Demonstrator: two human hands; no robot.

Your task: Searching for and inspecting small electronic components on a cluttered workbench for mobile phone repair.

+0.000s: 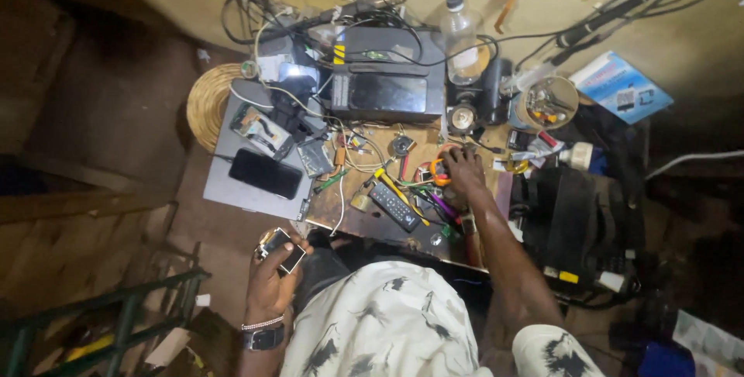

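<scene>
The left hand [271, 280], lower centre-left of the frame, gripped a small flat phone-like device [281, 250] by its edges; it looked light, rigid and fragile. The right hand [465, 169] rested, fingers curled, among tools by an orange ring [439, 172], its grasp unclear.

Left hand [271, 280] grips a small phone [281, 249]: glossy glass face, pale metallic-looking rim. Wrist carries a matt dark watch strap [262, 338] and a beaded bracelet [262, 322]. Right hand [465, 169] rests on worn, scuffed wooden bench top [387, 222] among plastic-sheathed wires. Black smartphone [266, 173], glossy glass, lies on a matt grey laptop lid [240, 191] (smooth, dull sheen). Remote control [394, 206]: matt black plastic. Woven mat [208, 102], coarse straw-coloured fibre. Clear plastic bottle [459, 36], shiny. Black box [387, 75] has a glossy front panel. Blue carton [620, 86], printed cardboard. Shirt [387, 323]: soft pale printed cloth.
</scene>
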